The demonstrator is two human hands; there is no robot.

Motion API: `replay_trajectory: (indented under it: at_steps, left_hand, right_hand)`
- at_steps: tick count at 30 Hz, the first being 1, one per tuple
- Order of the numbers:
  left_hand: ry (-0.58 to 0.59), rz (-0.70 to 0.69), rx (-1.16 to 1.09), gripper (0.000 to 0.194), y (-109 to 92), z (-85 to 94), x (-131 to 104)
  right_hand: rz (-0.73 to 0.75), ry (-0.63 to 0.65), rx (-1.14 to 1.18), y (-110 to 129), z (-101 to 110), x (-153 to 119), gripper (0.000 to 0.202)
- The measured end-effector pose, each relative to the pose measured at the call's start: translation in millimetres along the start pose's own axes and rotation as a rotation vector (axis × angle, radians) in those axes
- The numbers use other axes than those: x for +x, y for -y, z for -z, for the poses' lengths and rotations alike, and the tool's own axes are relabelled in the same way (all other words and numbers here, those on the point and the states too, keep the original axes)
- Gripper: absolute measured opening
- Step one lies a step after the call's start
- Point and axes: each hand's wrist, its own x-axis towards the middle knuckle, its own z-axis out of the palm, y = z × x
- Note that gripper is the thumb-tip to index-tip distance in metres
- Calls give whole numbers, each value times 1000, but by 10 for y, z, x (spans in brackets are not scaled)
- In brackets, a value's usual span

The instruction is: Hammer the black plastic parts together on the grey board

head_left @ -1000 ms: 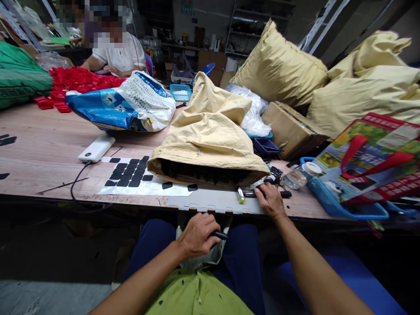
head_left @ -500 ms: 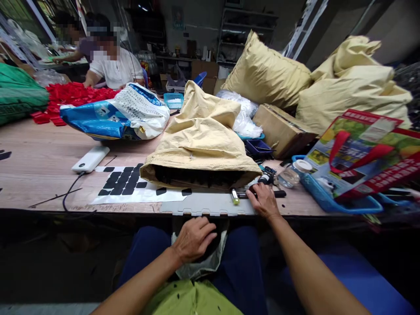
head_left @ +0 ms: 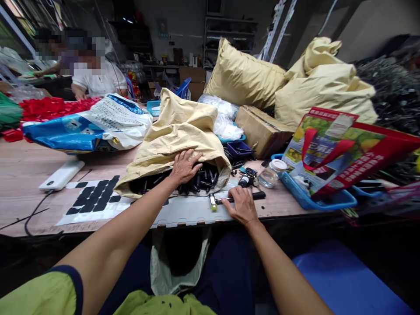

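A cream cloth sack (head_left: pixel 183 116) lies on the table with its mouth toward me. Several black, tube-like parts (head_left: pixel 200 179) show in its mouth. My left hand (head_left: pixel 185 168) reaches across to the sack's upper lip, fingers stretched out over the cloth and the thumb apart. Below the mouth to the right lies a small hammer (head_left: pixel 259 195) with a black handle and a yellow-green end. My right hand (head_left: pixel 243 203) is on that handle, fingers bent over it. A pale bag (head_left: pixel 157 271) hangs open between my knees, its inside dark.
Black stickers (head_left: pixel 95 197) on a white sheet and a white power bank (head_left: pixel 62 175) lie to the left. A blue-white bag (head_left: pixel 88 124) is behind them. On the right are a clear jar (head_left: pixel 268 177), a blue basket (head_left: pixel 311 203) with a printed bag (head_left: pixel 344 148), and a carton (head_left: pixel 262 131).
My left hand has moved from above my lap up to the sack's mouth. The sack's lip is raised, and more black parts show. My right hand remains at the hammer; the view has shifted right.
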Motion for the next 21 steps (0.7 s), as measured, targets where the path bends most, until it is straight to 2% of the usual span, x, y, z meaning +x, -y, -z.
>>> replay_trajectory:
  at_steps: [7,16,21]
  left_hand:
    - [-64,20,-47,58,17,-146,53]
    - [-137,24,-76,58,15,-200,44]
    - [-139,19,-107,58,-19,-178,-10]
  right_hand:
    - [-7,35,24,30,55,-14,24]
    - [-5,27,8,45,61,-13,22]
    - [-4,49,-2,25,55,-7,23]
